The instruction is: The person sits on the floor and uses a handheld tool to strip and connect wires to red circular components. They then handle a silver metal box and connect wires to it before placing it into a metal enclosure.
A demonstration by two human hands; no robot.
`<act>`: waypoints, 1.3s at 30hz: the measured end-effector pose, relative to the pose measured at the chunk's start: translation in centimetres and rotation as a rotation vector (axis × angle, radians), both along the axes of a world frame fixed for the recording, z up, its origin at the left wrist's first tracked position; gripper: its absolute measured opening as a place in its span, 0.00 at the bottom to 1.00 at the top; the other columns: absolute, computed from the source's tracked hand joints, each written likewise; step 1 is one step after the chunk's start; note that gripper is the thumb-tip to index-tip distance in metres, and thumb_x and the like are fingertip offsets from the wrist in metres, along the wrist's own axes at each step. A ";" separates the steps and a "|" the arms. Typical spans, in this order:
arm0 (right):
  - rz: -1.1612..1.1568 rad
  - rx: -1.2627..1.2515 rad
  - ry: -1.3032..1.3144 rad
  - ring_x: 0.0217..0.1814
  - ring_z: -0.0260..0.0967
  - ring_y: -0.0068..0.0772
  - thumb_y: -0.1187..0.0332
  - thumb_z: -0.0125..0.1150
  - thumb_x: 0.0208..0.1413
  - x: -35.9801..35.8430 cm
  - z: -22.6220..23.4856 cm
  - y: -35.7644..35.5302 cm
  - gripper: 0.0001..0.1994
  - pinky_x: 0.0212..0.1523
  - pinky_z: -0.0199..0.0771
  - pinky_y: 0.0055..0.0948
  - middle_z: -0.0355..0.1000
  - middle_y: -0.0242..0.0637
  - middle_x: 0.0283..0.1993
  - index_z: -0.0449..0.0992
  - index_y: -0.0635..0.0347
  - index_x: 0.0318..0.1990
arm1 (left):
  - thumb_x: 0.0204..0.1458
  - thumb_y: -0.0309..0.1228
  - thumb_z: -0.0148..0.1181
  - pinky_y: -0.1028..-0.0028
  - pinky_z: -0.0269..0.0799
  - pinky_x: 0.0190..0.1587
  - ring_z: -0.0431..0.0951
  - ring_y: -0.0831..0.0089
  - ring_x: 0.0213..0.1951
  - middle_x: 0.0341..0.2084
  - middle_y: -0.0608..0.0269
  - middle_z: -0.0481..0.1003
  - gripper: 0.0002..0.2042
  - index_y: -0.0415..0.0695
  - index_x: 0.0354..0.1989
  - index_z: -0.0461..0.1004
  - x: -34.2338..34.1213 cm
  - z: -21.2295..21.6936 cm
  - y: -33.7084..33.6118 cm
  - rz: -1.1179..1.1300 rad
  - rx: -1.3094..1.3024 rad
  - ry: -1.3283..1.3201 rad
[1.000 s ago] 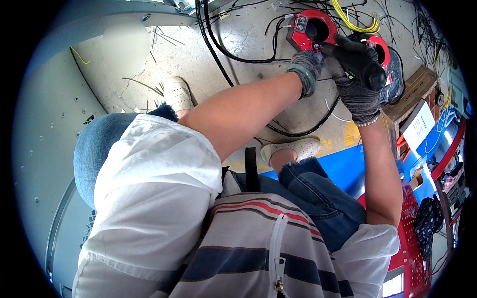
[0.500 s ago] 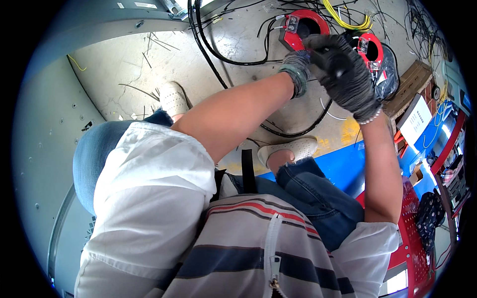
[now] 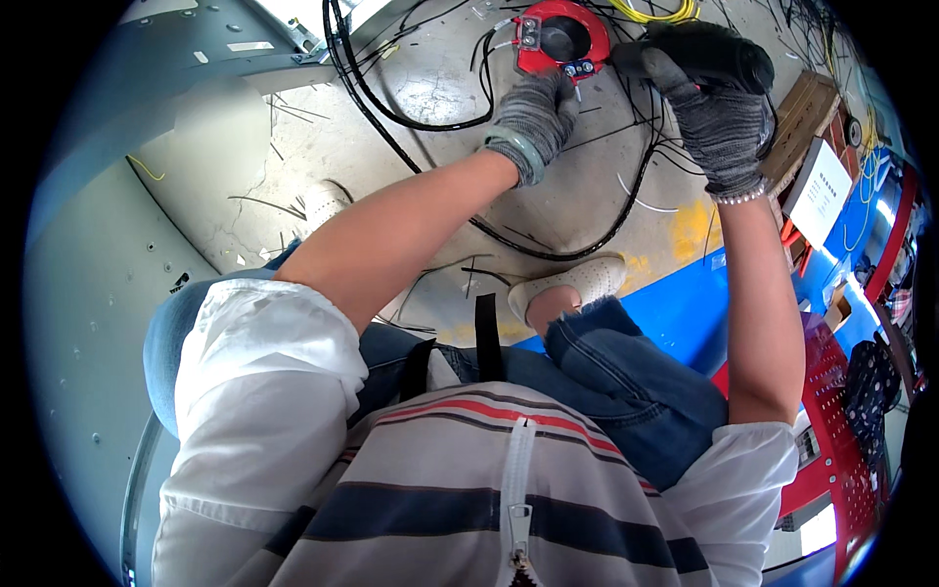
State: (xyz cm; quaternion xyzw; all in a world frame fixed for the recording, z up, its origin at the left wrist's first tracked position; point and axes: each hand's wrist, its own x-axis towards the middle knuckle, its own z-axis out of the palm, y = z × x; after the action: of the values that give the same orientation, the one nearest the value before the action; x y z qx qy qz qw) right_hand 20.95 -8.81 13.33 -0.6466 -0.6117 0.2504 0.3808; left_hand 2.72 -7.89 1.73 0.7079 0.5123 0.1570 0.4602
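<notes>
While the right hand (image 3: 722, 132), in a grey knitted glove, is wrapped around a black, thick-bodied handheld tool (image 3: 709, 57), I have the left hand (image 3: 538, 112), gloved alike, at the near edge of a glossy red ring-shaped device (image 3: 598, 39). The right fingers are clamped on the tool, the thumb laid along its near side. The left fingers are bent and close together, their tips at the ring's rim — whether they pinch it or merely steady it, I cannot tell.

Just beyond the left fingertips, on the ring's near side, I see a small blue terminal block (image 3: 580, 69) with two metal screws. The tool's narrow end points leftward at this block and lies close beside it; I cannot make out whether it touches a screw.

Left of the ring, past the left fingers, a clear-covered terminal (image 3: 529, 35) has white-tipped leads running to it. A thick black cable (image 3: 587, 255) curves over the pale concrete floor (image 3: 577, 205) on my side of both hands. Beyond the right fingers lies a coil of yellow cable (image 3: 657, 12); to their right sits a brown wooden box (image 3: 802, 119).
</notes>
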 end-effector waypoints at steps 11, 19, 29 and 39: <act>0.003 -0.067 -0.109 0.43 0.72 0.27 0.65 0.70 0.41 -0.3 -0.8 -0.6 0.17 0.43 0.74 0.27 0.74 0.37 0.39 0.74 0.59 0.40 | 0.41 0.25 0.55 0.65 0.65 0.46 0.69 0.55 0.44 0.43 0.51 0.68 0.19 0.46 0.45 0.70 2.7 -0.4 3.7 -0.142 -0.052 -0.039; 0.049 0.010 0.011 0.41 0.72 0.26 0.68 0.70 0.39 -0.2 0.6 -0.8 0.21 0.44 0.73 0.25 0.74 0.35 0.39 0.73 0.57 0.43 | 0.42 0.25 0.53 0.65 0.65 0.46 0.70 0.54 0.43 0.39 0.49 0.70 0.16 0.47 0.43 0.73 2.5 0.2 3.6 -0.195 0.193 0.054; 0.034 0.039 -0.242 0.36 0.74 0.25 0.65 0.70 0.40 -1.0 1.2 -0.3 0.15 0.38 0.73 0.24 0.76 0.33 0.34 0.76 0.56 0.38 | 0.45 0.32 0.53 0.60 0.64 0.47 0.71 0.55 0.42 0.38 0.50 0.71 0.12 0.45 0.38 0.73 2.7 0.4 4.9 -0.367 0.379 0.231; 0.010 0.069 -0.358 0.36 0.74 0.25 0.63 0.70 0.40 -1.2 1.4 -0.6 0.16 0.39 0.73 0.24 0.76 0.32 0.34 0.77 0.54 0.39 | 0.45 0.34 0.53 0.60 0.66 0.44 0.71 0.56 0.40 0.35 0.51 0.71 0.12 0.45 0.37 0.72 2.7 0.3 4.9 -0.336 0.306 0.180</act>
State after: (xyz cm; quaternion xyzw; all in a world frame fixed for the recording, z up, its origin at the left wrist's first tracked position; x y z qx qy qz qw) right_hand 19.77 -9.40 14.72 -0.6645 -0.6811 0.1117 0.2865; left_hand 5.39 -2.95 2.07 0.8558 0.3964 0.0903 0.3198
